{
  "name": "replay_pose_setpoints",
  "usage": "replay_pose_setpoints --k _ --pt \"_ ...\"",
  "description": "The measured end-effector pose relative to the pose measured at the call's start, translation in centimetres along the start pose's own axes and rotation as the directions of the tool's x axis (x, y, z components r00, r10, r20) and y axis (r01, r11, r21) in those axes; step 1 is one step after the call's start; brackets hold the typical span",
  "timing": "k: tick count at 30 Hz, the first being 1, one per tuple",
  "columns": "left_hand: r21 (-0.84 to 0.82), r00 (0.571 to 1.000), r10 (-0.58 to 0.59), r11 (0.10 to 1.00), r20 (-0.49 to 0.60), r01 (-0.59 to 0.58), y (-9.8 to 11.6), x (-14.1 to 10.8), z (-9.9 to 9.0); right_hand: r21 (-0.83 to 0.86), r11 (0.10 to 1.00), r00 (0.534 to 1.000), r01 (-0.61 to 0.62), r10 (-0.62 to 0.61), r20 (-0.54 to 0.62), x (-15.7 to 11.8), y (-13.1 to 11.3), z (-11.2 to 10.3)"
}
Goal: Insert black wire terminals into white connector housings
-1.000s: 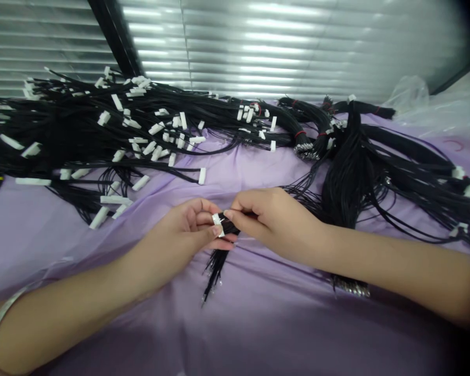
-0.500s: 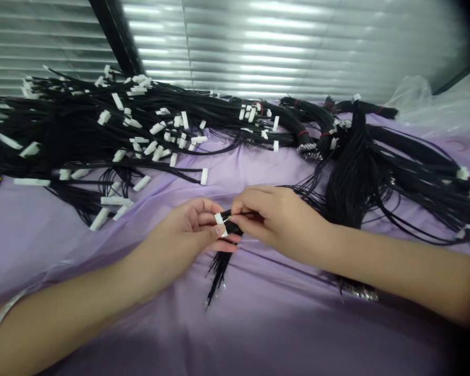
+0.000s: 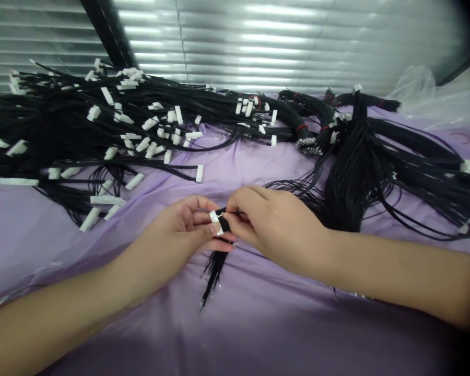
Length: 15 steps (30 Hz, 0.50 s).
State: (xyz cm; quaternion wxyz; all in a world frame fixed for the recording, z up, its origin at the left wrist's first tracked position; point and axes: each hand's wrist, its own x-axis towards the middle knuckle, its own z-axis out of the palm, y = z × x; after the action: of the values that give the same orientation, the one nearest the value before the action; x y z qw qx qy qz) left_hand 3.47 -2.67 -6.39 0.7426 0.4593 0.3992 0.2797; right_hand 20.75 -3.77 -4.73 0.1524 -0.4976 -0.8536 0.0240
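Observation:
My left hand (image 3: 191,224) pinches a small white connector (image 3: 216,222) between thumb and fingers, near the middle of the view. Black wires run from the connector towards my right hand (image 3: 254,214), whose thumb and index finger are closed on a thin wire right beside it. Below my left fingers, loose black wire ends (image 3: 212,274) with small shiny metal tips hang over the purple cloth (image 3: 227,324). My fingers hide part of the wires between the two hands.
A big pile of black cables (image 3: 62,120) with white connectors lies at the back left. Bundles tied with red bands (image 3: 303,125) lie behind my hands. A thick black bundle (image 3: 347,177) and more cables are at the right, near clear plastic (image 3: 415,94).
The view has shifted slightly, so the hands and cables appear a little further left. My right fingertips are now closer to the white connector.

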Motion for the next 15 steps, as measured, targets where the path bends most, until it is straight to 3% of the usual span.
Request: replay_pose_setpoints --k 3,8,15 --pt "-0.02 1.0 0.011 1.0 -0.014 -0.011 0.0 0.1 0.1 -0.006 1.0 1.0 -0.005 0.005 0.023 0.1 -0.2 -0.1" --pt "0.009 0.999 -0.002 1.0 -0.036 0.002 0.3 0.2 0.2 0.274 0.96 0.995 -0.064 0.042 0.086 0.4 0.4 -0.1" --pt "-0.043 0.997 -0.014 0.999 -0.074 0.011 0.4 -0.2 0.3 0.55 0.833 0.997 -0.058 0.023 0.07 0.6 1.3 0.0"
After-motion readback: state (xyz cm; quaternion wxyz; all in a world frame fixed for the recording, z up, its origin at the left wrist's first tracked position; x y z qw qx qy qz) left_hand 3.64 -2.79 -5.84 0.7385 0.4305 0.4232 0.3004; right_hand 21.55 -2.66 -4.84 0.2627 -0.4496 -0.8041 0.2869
